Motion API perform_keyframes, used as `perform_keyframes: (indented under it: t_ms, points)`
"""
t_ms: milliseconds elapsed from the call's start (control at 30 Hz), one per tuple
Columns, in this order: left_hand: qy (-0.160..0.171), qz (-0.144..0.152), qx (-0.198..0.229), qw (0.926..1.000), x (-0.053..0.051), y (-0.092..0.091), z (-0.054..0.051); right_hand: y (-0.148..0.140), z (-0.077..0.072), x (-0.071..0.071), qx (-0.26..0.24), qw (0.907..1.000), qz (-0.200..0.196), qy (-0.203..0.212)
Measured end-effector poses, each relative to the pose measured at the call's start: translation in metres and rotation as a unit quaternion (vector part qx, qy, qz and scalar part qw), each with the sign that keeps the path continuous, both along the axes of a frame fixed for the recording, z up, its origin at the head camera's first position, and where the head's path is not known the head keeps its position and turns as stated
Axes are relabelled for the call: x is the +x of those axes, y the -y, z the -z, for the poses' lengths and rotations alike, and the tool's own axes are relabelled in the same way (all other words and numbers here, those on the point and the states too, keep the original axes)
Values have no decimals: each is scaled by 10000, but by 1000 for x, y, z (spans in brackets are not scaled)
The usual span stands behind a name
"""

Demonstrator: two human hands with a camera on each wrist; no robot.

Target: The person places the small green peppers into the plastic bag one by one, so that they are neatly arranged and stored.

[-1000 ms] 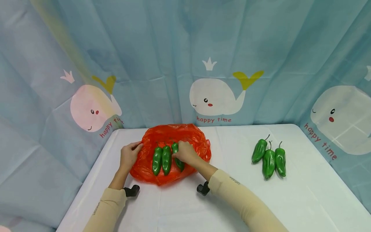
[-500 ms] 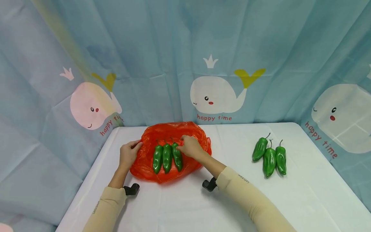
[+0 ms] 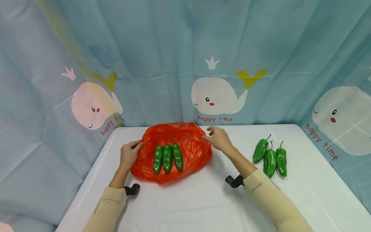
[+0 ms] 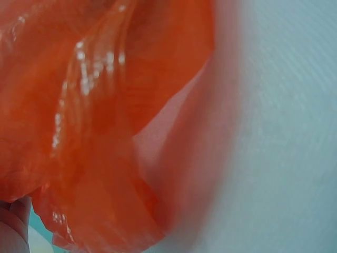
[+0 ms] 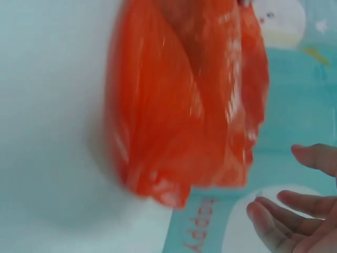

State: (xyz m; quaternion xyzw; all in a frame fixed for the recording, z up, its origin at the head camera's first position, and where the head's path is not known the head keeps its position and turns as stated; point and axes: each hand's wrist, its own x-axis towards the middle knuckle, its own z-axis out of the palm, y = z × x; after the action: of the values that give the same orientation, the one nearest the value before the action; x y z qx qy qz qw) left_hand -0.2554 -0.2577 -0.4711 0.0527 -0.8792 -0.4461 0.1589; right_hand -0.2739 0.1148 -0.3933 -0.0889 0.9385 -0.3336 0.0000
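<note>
In the head view a red plastic bag [image 3: 192,154] lies spread on the table with its mouth wide. Three green peppers lie side by side in it: a left one [image 3: 157,159], a middle one [image 3: 167,158] and a right one [image 3: 177,157]. My left hand [image 3: 128,156] pinches the bag's left edge between thumb and fingers. Just beyond the bag's right rim, my right hand [image 3: 220,139] holds nothing, its fingers loosely bent. The right wrist view shows the fingers [image 5: 316,158] apart from the bag [image 5: 168,105]. Red film [image 4: 95,132] fills much of the left wrist view.
On the right of the white table [image 3: 185,206] lies a group of three more green peppers [image 3: 270,162], stems pointing away. Behind the table hangs a blue curtain [image 3: 162,64] printed with whales. Each wrist wears a black camera, such as the right camera [image 3: 234,181].
My right hand has let go of the rightmost pepper in the bag and moved right, out past the bag's rim. The left hand stays on the left edge.
</note>
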Motion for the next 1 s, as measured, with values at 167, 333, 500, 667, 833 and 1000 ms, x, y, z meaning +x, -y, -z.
perform_keyframes:
  t_ms: [167,333,500,667,833,1000]
  points:
    - [-7,-2,-20,10000,-1,0,2,-30,-3,-2,138,9993,310,126]
    - [-8,-9,-27,10000,-1,-1,1,-59,-8,-4,387,9976,504,278]
    - [25,-3,-25,10000,1,-2,0,-89,-5,-1,621,9952,702,268]
    - [41,-23,-21,10000,1,0,1,-112,0,3,755,9934,809,301]
    - [74,5,-26,10000,1,0,2,-129,4,6,877,9909,959,349]
    - [100,-13,-4,9999,1,1,2,-147,10,7,1091,9871,1068,477]
